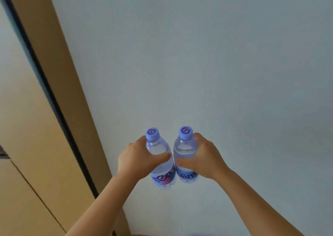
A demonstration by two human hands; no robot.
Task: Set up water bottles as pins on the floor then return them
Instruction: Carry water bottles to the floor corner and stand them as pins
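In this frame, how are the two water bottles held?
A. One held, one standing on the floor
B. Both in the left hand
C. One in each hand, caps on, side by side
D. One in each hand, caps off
C: the left hand grips the left water bottle and the right hand grips the right water bottle, both capped and close together.

Single view, head cam, wide-angle. Looks forward and steeply down from the person's head onto pale floor (216, 64). Both forearms enter from the bottom edge and meet just below frame centre, so the left hand (138, 158) and right hand (203, 160) sit close to the lens, each with a bottle (160, 156). Frame is rolled: the tan wood panel (36, 127) on the left runs diagonally, top-left to bottom-centre. No second view, so no overlap.
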